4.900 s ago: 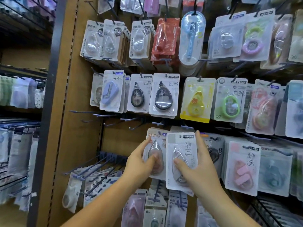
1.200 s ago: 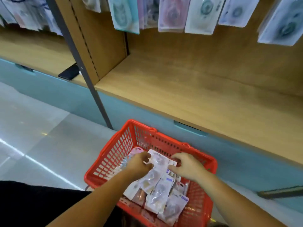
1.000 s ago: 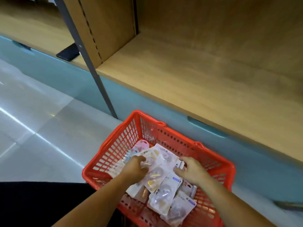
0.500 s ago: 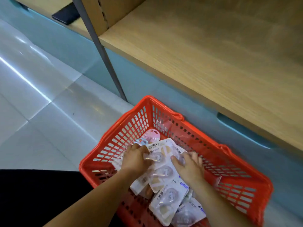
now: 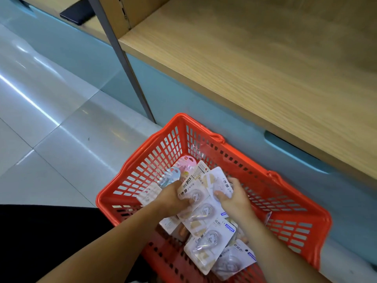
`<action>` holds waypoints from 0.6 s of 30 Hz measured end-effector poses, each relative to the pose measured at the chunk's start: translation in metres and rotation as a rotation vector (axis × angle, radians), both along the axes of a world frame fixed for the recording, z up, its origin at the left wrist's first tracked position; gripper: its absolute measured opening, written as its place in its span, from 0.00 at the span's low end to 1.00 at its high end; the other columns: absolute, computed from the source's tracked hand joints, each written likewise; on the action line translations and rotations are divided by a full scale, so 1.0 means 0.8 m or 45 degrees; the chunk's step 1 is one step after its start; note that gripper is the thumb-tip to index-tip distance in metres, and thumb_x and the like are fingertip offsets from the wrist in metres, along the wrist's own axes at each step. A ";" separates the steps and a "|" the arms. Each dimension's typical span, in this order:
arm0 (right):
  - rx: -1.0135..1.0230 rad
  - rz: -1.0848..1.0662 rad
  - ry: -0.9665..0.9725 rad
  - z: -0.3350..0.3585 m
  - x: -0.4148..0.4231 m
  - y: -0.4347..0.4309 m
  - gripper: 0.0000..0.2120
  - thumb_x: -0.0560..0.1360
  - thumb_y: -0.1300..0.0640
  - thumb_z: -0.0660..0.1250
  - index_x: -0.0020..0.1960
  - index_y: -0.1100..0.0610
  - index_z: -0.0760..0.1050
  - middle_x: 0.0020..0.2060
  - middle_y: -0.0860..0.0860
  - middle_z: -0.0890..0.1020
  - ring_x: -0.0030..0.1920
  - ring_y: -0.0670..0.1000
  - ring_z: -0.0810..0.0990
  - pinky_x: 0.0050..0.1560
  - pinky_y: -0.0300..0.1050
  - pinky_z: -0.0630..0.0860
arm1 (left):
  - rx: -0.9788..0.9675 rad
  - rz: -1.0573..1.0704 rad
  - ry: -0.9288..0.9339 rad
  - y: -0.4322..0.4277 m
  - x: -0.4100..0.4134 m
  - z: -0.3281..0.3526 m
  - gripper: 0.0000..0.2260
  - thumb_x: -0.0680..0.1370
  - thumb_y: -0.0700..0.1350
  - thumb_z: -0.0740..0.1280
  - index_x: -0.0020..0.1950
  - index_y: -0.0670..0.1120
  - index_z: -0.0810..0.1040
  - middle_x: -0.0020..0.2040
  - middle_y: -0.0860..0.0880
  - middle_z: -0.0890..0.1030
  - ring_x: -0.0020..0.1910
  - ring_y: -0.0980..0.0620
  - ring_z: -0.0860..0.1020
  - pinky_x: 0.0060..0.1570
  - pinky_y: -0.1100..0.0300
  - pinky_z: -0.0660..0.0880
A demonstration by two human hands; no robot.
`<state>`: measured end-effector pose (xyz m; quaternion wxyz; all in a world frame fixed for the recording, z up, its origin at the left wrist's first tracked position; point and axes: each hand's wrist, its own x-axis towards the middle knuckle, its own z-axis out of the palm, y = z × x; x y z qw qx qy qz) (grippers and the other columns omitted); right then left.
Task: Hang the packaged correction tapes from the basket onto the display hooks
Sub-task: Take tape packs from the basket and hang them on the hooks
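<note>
A red plastic basket (image 5: 285,203) stands on the floor below the shelf, holding several packaged correction tapes (image 5: 210,240) in white blister cards. Both hands are inside it. My left hand (image 5: 173,198) curls its fingers around the edge of a white package (image 5: 192,193) near the top of the pile. My right hand (image 5: 234,199) pinches another white package (image 5: 219,181) with thumb on its face. A pink package (image 5: 186,162) and a blue one (image 5: 169,176) lie at the basket's far left corner. The display hooks are out of view.
A bare wooden shelf (image 5: 255,58) runs above a pale blue base cabinet (image 5: 234,129) right behind the basket. A grey metal upright (image 5: 126,64) slants down to the floor left of the basket. Shiny floor tiles (image 5: 51,129) spread to the left. A dark flat object (image 5: 76,14) lies on the neighbouring shelf.
I have turned from the hook wall down to the basket. Over the last second both hands dug into the pile and closed on packages; the view tilted further down.
</note>
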<state>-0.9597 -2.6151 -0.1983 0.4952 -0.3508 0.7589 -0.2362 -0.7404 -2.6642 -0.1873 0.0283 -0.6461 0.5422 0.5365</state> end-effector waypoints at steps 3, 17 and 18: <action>-0.046 -0.085 -0.078 0.015 -0.006 0.001 0.09 0.78 0.59 0.72 0.52 0.46 0.78 0.45 0.45 0.86 0.47 0.51 0.86 0.48 0.52 0.83 | -0.069 0.043 0.054 -0.001 0.000 0.007 0.14 0.77 0.48 0.76 0.59 0.52 0.77 0.54 0.53 0.84 0.54 0.51 0.83 0.51 0.57 0.81; -0.278 0.099 -0.274 0.103 -0.014 -0.016 0.15 0.78 0.62 0.72 0.57 0.44 0.78 0.46 0.44 0.86 0.45 0.42 0.85 0.45 0.39 0.81 | 0.013 -0.234 0.360 -0.033 -0.004 0.113 0.10 0.76 0.47 0.78 0.56 0.49 0.87 0.50 0.50 0.89 0.49 0.50 0.88 0.53 0.53 0.85; -0.264 0.114 -0.305 0.108 -0.017 -0.016 0.15 0.79 0.63 0.72 0.58 0.46 0.78 0.46 0.45 0.86 0.47 0.45 0.86 0.46 0.41 0.82 | 0.010 -0.226 0.390 -0.036 -0.004 0.119 0.11 0.75 0.47 0.79 0.57 0.50 0.86 0.51 0.49 0.89 0.49 0.49 0.88 0.52 0.50 0.85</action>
